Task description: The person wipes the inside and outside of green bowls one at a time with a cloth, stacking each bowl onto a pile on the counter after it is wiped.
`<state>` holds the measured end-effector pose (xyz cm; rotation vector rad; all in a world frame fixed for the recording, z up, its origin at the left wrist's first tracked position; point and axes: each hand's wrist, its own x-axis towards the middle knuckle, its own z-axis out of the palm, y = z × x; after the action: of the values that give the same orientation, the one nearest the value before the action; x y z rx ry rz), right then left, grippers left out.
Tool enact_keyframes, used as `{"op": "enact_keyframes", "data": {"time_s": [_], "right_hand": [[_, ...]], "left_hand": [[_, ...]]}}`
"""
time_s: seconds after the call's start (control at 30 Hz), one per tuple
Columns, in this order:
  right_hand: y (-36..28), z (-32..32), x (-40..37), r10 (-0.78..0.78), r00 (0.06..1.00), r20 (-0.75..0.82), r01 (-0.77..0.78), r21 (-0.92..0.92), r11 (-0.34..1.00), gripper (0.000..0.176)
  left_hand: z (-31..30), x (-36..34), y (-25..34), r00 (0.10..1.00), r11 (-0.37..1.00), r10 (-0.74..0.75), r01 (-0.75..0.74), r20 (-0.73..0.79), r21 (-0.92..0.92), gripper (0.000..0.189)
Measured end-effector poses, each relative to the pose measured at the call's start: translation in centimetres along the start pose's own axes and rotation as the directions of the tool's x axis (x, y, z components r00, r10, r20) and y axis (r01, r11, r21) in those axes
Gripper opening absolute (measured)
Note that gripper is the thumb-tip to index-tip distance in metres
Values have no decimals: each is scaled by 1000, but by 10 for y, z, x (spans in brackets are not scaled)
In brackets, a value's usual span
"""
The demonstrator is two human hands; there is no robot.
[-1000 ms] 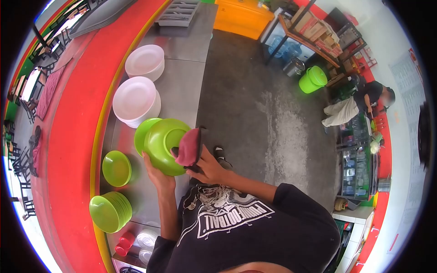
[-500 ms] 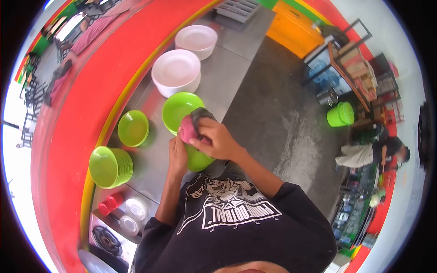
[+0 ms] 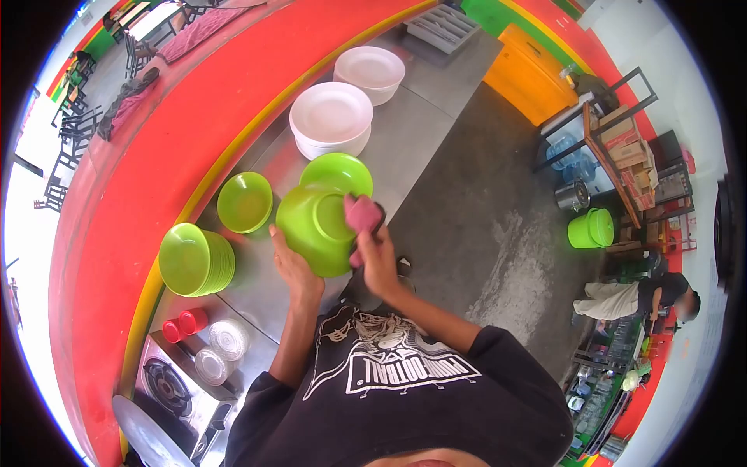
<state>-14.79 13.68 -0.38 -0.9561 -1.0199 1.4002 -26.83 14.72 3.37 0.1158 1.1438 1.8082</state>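
Observation:
A green bowl (image 3: pixel 311 233) is held up, tilted with its base facing up, above the steel counter. My left hand (image 3: pixel 296 267) supports its lower left side, fingers partly hidden behind the bowl. In my right hand (image 3: pixel 376 259) is a pink and dark cloth (image 3: pixel 362 215), pressed to the bowl's right side near the base ring. Just behind sits another green bowl (image 3: pixel 337 171). To the left are a single green bowl (image 3: pixel 245 202) and a tall stack of green bowls (image 3: pixel 194 261).
Two stacks of white plates (image 3: pixel 332 117) (image 3: pixel 370 71) stand farther back, near a cutlery tray (image 3: pixel 440 29). Red cups (image 3: pixel 193 321), clear lids (image 3: pixel 228 338) and a stove (image 3: pixel 166 387) are at lower left. A person (image 3: pixel 638 297) stands at the far right.
The held bowl has been turned so its underside shows. My right hand and the cloth have moved from its middle to its right side, and my left hand has shifted left. The view has shifted slightly.

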Motion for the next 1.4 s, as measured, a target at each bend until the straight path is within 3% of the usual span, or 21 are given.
{"op": "enact_keyframes", "data": {"time_s": [0.07,0.1,0.13,0.2,0.27,0.3,0.37,0.4,0.47,0.5,0.57,0.6,0.67,0.77,0.83,0.87,0.97,1.07,1.13,1.33,1.4], "right_hand": [[1,2,-11,-159,986,57,168,-244,955,38],[-3,2,-12,-384,904,190,428,-447,785,39],[-7,2,-14,-536,762,364,636,-578,511,40],[-18,-1,-5,-509,728,459,681,-571,459,40],[-34,1,8,-508,720,473,690,-564,454,31],[-41,0,16,-498,751,433,658,-553,512,30],[-51,-3,26,-468,812,348,583,-521,624,27],[-48,-6,29,-401,901,163,427,-489,760,21],[-36,-24,39,-74,990,-118,37,-294,955,28],[-31,-34,40,129,966,-223,-165,-147,975,32],[-31,-50,44,252,956,-148,-235,119,965,42],[-31,-57,44,304,948,-98,-273,245,930,48],[-25,-73,41,362,930,68,-365,299,882,43],[-21,-78,40,334,925,180,-379,400,834,41],[-13,-79,42,294,950,104,-310,412,857,45],[-2,-79,42,275,961,11,-258,382,887,47],[18,-84,49,194,966,-172,-143,270,952,47],[29,-83,56,190,937,-292,-141,180,973,44],[45,-85,66,224,892,-393,-188,129,974,39],[74,-76,104,-27,894,-448,37,14,999,25],[70,-76,113,17,896,-444,-48,-59,997,22]], "left_hand": [[1,-2,-6,999,999,36,-36,5,41,54],[1,-4,-10,999,997,53,-53,7,61,55],[-3,-2,-12,993,994,-10,-4,118,113,53],[-17,5,-16,936,970,-148,75,318,231,52],[-23,4,-24,906,910,-69,-115,417,399,51],[-18,2,-22,880,858,-36,-215,473,466,51],[-10,-11,-16,875,820,-44,-245,483,518,53],[-15,-12,-18,859,789,-58,-272,508,551,56],[-31,-4,-31,813,714,-11,-401,582,574,59],[-32,-4,-27,741,651,21,-519,671,553,56],[-32,-4,-12,568,505,52,-724,821,469,51],[-30,-1,-8,434,454,82,-818,897,353,48],[-24,8,-2,138,336,129,-938,982,88,45],[-23,12,3,150,168,181,-979,972,120,29],[-10,4,1,326,157,402,-945,856,286,11],[-3,5,0,394,166,503,-918,770,361,24],[-8,26,-20,717,632,317,-647,620,426,70],[-34,62,-49,758,745,124,-498,641,444,91],[-44,84,-60,725,694,122,-550,678,464,90],[-60,133,-89,721,558,124,-619,682,553,81],[-63,143,-96,718,491,127,-645,684,586,78]]}}
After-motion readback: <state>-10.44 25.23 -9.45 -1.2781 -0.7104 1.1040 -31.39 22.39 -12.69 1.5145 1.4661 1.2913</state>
